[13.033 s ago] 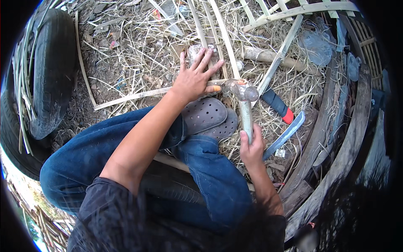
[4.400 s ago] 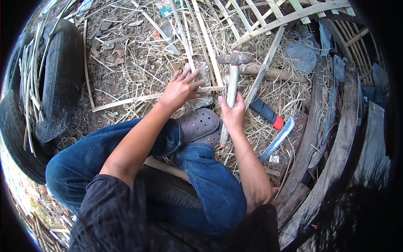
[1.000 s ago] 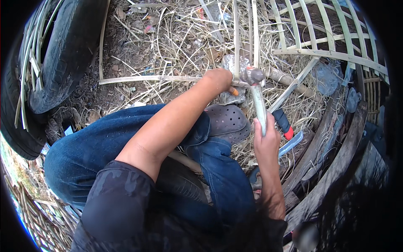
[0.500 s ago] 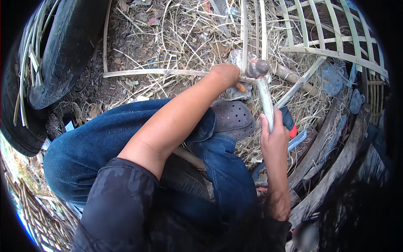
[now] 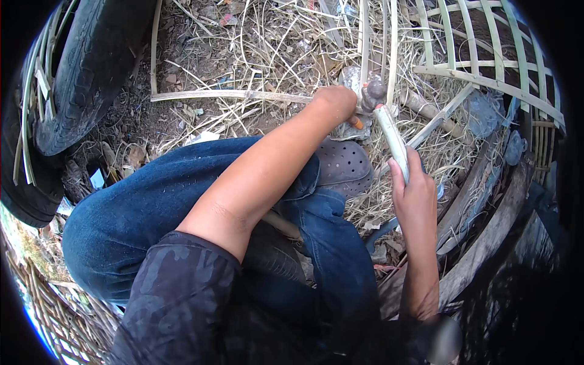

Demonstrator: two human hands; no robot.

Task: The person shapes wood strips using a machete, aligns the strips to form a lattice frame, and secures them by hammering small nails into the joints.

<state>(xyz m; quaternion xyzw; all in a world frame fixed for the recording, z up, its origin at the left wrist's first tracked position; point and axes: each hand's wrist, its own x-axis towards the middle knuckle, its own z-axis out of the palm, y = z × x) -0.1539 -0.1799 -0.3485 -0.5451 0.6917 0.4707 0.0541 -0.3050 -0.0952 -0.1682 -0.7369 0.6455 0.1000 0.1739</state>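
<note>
A right hand (image 5: 415, 182) with grip closed around pale-handled, dark-headed metal hammer (image 5: 390, 135), a left hand (image 5: 336, 102) over flat pale bamboo strip (image 5: 234, 95), its grip hidden

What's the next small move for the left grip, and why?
I'd probably ease the left grip slightly leftward along the pale flat wooden strip before any blow. The dark rounded metal hammer head sits very close to its knuckles, by the rough grey stone block, and the right grip holds the pale greenish hammer handle.
</note>
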